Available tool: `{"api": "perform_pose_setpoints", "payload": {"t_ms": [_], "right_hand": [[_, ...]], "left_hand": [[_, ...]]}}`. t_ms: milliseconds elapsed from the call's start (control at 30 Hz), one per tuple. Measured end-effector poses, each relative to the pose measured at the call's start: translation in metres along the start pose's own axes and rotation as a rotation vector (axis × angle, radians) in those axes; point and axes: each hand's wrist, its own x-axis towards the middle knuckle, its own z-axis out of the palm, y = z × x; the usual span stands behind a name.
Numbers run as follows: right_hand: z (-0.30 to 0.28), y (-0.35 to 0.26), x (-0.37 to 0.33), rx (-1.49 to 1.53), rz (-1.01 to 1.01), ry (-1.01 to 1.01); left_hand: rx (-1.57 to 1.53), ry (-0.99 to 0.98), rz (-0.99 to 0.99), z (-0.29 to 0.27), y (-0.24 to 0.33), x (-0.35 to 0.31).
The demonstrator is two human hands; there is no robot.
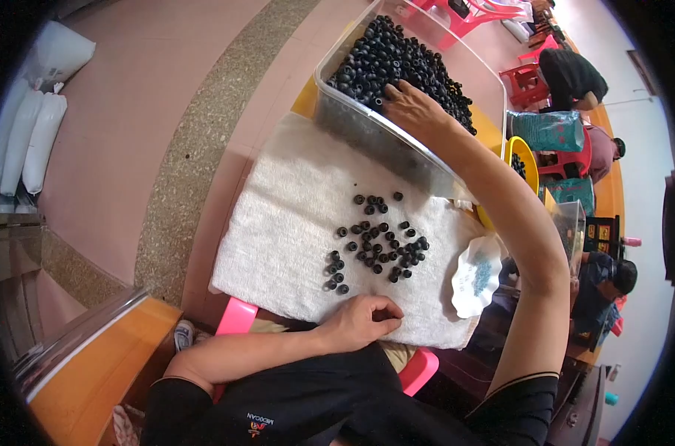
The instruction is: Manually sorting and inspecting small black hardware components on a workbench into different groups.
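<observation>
My right hand (419,111) reaches over the near wall of a clear plastic bin (382,137) heaped with small black ring-like parts (397,56). Its fingers are somewhat apart and touch the pile; no part shows gripped. My left hand (361,322) rests at the near edge of a white towel (278,223), fingers curled in a loose fist. Nothing shows in the gap between its thumb and forefinger. Just beyond it, several loose black parts (378,249) lie scattered on the towel. A white scalloped dish (463,286) at the towel's right holds small bluish pieces (484,276).
A yellow tub (531,160) with black parts stands right of the bin. Other people (605,279) sit along the right side near red stools (527,83). White sacks (46,137) stand at far left. An orange-topped wooden surface (103,364) is at lower left.
</observation>
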Motion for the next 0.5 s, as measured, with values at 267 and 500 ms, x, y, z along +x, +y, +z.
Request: {"api": "perform_pose_setpoints", "payload": {"t_ms": [267,500], "right_hand": [[0.009,0.01,0.013,0.358,0.051,0.092],[0.024,0.011,0.015,0.729,0.152,0.267]], "left_hand": [[-0.075,-0.01,-0.001,0.002,-0.01,0.002],[-0.062,0.003,-0.007,0.001,-0.008,0.003]]}}
